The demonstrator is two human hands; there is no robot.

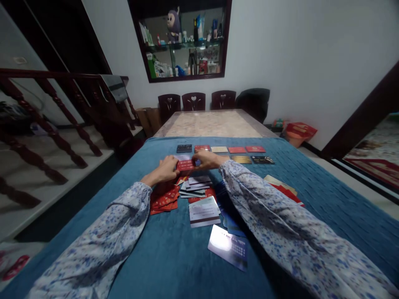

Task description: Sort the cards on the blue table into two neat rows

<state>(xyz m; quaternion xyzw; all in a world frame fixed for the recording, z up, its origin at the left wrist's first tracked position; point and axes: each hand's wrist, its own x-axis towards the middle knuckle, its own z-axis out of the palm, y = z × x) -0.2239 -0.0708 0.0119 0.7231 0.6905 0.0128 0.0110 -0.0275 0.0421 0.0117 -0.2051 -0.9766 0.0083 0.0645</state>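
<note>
Both arms reach forward over a blue cloth on a long table. My left hand and my right hand each pinch one end of a red card, held low over the cloth. Just beyond them lies a far row of cards: a dark one, red ones and a cream one. A second row to the right holds a gold card and a black card. Under my wrists sits a heap of red cards and a stack of striped cards.
A white card with a dark stripe and a glossy blue card lie nearer me. More red cards show right of my right sleeve. Dark chairs stand at the table's far end. A wooden stair railing runs along the left.
</note>
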